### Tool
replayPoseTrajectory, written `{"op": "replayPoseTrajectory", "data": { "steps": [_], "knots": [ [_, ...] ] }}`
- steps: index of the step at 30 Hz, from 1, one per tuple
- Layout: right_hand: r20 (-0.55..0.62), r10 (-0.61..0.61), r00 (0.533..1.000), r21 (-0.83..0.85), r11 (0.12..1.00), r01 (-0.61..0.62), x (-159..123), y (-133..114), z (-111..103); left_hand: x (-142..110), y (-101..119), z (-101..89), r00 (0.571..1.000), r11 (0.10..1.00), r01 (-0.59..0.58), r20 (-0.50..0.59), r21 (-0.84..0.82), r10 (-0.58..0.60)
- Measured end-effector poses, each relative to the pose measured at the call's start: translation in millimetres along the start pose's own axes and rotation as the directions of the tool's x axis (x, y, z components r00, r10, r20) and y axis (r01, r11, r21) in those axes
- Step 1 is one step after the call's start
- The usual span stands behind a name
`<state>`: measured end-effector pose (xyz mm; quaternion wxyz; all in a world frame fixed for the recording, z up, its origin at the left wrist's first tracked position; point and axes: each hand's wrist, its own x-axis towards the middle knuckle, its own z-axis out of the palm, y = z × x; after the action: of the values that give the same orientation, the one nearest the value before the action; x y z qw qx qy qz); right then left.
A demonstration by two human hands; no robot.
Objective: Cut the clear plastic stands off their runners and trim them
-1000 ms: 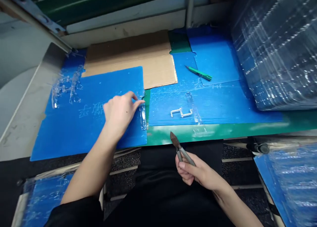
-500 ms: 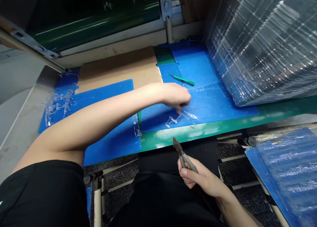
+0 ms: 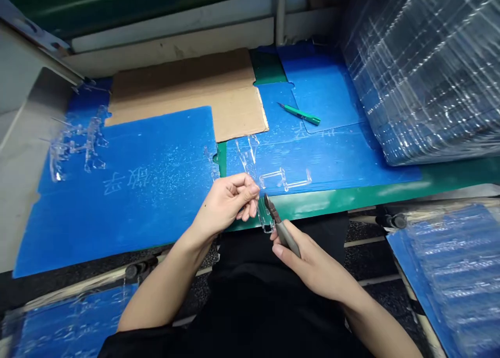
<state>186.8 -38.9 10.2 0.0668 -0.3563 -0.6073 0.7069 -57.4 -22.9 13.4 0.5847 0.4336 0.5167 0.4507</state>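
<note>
Left hand (image 3: 226, 204) fingers pinch a clear plastic moulding (image 3: 265, 220); right hand (image 3: 308, 264) fingers wrap side cutters (image 3: 284, 233), tips at it; loose clear pieces (image 3: 78, 144) lie on blue sheet (image 3: 128, 227).

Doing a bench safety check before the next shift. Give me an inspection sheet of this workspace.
surface: blue corrugated plastic sheets, brown cardboard, green bench mat
job's things: clear moulded plastic piece, grey-handled side cutters
clutter: green-handled utility knife, clear plastic bracket, clear plastic scraps
hands: left hand holds the piece; right hand grips the cutters
cables: nothing seen
surroundings: tall stack of clear plastic mouldings
</note>
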Motion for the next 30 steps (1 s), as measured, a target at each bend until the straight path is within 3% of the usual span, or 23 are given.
{"op": "replayPoseTrajectory", "data": {
  "steps": [15, 30],
  "knots": [
    [0.033, 0.066, 0.997, -0.104, 0.993, -0.062, 10, -18, 19, -26, -15, -23.2, 1.000, 0.995, -0.022, -0.001, -0.101, 0.022],
    [0.023, 0.045, 0.999, -0.081, 0.996, -0.043, 9, -18, 18, -28, -13, -23.2, 0.999, 0.996, -0.018, 0.029, -0.083, 0.020]
  ]
}}
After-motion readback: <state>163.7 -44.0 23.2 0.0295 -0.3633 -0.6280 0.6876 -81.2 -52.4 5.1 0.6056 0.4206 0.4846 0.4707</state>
